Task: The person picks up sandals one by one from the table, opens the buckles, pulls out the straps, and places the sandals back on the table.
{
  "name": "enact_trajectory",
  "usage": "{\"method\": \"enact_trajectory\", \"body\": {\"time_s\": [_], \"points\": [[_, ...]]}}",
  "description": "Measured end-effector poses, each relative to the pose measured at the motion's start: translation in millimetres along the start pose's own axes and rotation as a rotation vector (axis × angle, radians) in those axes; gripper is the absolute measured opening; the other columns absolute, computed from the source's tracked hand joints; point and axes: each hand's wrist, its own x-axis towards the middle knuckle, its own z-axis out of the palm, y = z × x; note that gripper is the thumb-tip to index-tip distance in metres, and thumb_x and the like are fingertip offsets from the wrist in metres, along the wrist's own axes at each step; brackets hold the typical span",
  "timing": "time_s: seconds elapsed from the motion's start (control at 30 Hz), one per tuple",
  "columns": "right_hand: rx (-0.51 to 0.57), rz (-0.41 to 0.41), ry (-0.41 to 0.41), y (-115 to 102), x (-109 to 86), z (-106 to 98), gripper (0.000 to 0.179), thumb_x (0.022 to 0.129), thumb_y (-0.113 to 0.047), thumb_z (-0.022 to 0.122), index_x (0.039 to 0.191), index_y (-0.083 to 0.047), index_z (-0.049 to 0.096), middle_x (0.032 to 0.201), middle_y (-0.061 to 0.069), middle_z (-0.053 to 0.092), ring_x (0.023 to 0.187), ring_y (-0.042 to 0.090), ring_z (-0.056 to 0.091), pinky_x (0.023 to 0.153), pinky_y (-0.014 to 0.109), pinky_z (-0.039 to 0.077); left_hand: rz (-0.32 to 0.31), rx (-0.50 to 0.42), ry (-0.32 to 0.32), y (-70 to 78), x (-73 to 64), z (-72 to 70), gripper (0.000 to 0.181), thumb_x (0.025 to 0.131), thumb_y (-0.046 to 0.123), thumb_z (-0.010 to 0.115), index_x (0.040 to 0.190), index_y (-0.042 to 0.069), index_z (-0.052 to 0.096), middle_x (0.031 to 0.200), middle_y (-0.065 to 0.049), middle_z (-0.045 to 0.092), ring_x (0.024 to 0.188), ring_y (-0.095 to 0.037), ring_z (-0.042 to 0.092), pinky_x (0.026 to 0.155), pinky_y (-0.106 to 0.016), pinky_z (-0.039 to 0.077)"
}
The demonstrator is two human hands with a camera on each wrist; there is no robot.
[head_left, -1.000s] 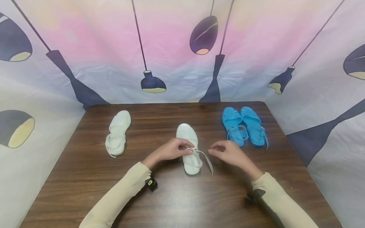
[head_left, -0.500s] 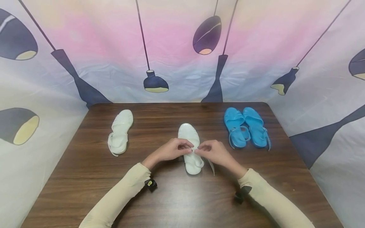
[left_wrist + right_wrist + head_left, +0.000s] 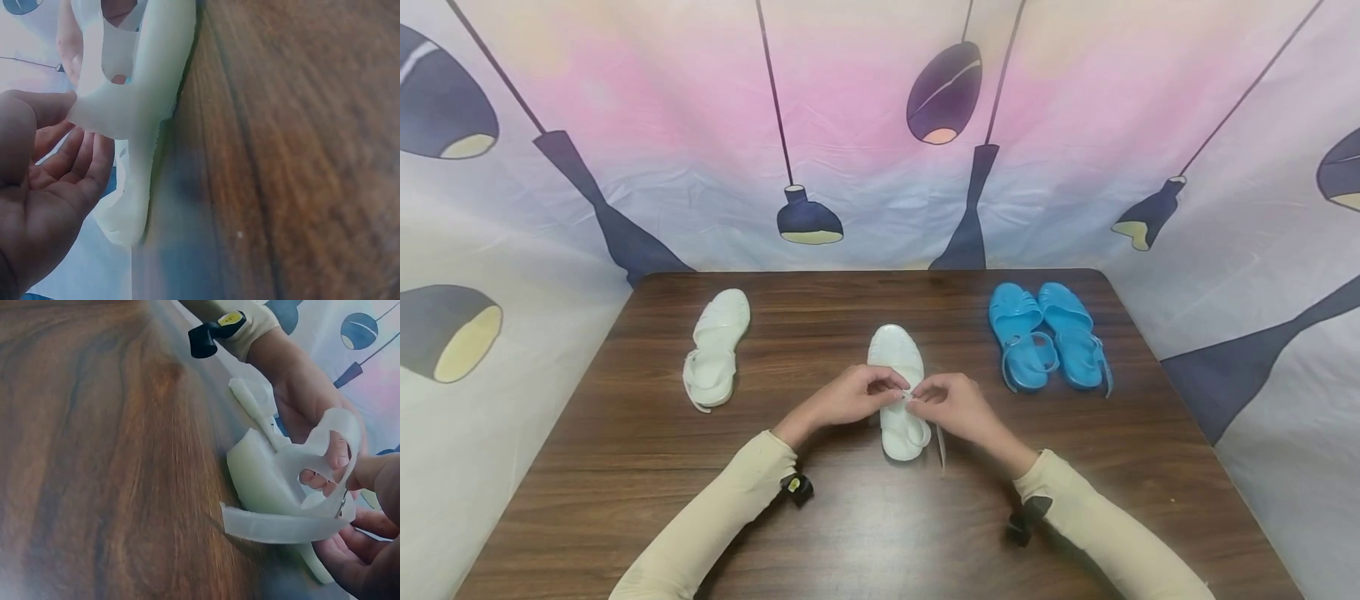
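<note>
A white jelly sandal (image 3: 895, 346) lies sole down at the middle of the table, toe pointing away. My left hand (image 3: 853, 393) pinches its ankle strap from the left side; in the left wrist view, the thumb (image 3: 53, 107) presses on the translucent strap edge. From the other side my right hand (image 3: 958, 408) pinches the strap beside a small metal buckle (image 3: 342, 503). The strap's loose tail (image 3: 275, 526) sticks out past the right fingers and hangs down beside the heel. Both hands' fingertips nearly meet over the sandal and partly cover the buckle in the head view.
Another white sandal (image 3: 718, 346) lies at the left of the brown wooden table (image 3: 820, 533). A pair of blue sandals, one left (image 3: 1017, 312) and one right (image 3: 1065, 312), stands side by side at the back right. A lamp-printed cloth (image 3: 700, 100) hangs behind the table.
My right hand has moved left from beside the sandal onto its strap at the buckle. The strap's loose tail has swung left, nearer the heel. My left hand keeps its grip.
</note>
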Motion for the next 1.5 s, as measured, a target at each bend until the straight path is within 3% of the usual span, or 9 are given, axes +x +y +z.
{"method": "enact_trajectory", "body": {"time_s": [0.2, 0.43, 0.73, 1.1, 1.33, 1.5], "points": [[-0.011, -0.053, 0.046, 1, -1.8, 3, 0.018, 0.084, -0.024, 0.085, 0.092, -0.010, 0.077, 0.087, 0.002, 0.076, 0.076, 0.012, 0.071, 0.066, 0.025, 0.059, 0.015, -0.001, -0.019, 0.0, 2.7, 4.4, 0.016, 0.099, 0.019, 0.069, 0.112, 0.012, 0.073, 0.095, 0.005, 0.074, 0.089, -0.006, 0.067, 0.083, -0.026, 0.056], [-0.051, -0.098, 0.104, -1, -5.6, 5, 0.018, 0.082, -0.023, 0.088, 0.089, -0.009, 0.078, 0.085, 0.002, 0.077, 0.074, 0.011, 0.073, 0.065, 0.022, 0.059, 0.031, -0.037, 0.001, -2.2, 2.8, 6.5, 0.015, 0.097, 0.020, 0.072, 0.108, 0.010, 0.076, 0.095, 0.004, 0.076, 0.090, -0.007, 0.068, 0.083, -0.027, 0.055], [-0.043, -0.087, 0.144, 2, -9.1, 5, 0.014, 0.077, -0.015, 0.089, 0.086, -0.010, 0.079, 0.082, 0.002, 0.077, 0.074, 0.012, 0.073, 0.065, 0.023, 0.059, 0.001, -0.094, 0.006, -5.7, 0.1, 3.7, 0.016, 0.096, 0.016, 0.072, 0.107, 0.005, 0.076, 0.098, -0.002, 0.077, 0.091, -0.008, 0.068, 0.086, -0.027, 0.056], [-0.038, -0.074, 0.115, 1, -9.1, 1, 0.014, 0.078, -0.016, 0.088, 0.088, -0.011, 0.080, 0.085, 0.003, 0.078, 0.076, 0.013, 0.074, 0.064, 0.024, 0.060, -0.068, -0.104, 0.030, -5.2, -3.7, -6.9, 0.012, 0.098, 0.012, 0.069, 0.106, 0.004, 0.073, 0.094, -0.003, 0.073, 0.088, -0.010, 0.065, 0.078, -0.025, 0.054], [-0.055, -0.087, 0.118, 0, -8.3, 1, 0.014, 0.078, -0.016, 0.088, 0.089, -0.010, 0.080, 0.085, 0.002, 0.078, 0.076, 0.012, 0.073, 0.065, 0.025, 0.060, -0.016, -0.096, 0.036, -2.8, 3.7, -2.4, 0.018, 0.098, 0.017, 0.070, 0.113, 0.008, 0.072, 0.092, 0.000, 0.071, 0.086, -0.010, 0.064, 0.077, -0.026, 0.053], [-0.070, -0.105, 0.123, -1, -8.8, 1, 0.014, 0.078, -0.015, 0.088, 0.088, -0.010, 0.080, 0.084, 0.002, 0.078, 0.075, 0.011, 0.073, 0.065, 0.024, 0.059, 0.001, -0.093, 0.001, -1.7, 8.1, 3.2, 0.014, 0.097, 0.020, 0.072, 0.108, 0.013, 0.076, 0.098, 0.005, 0.075, 0.090, -0.007, 0.062, 0.082, -0.024, 0.051]]}}
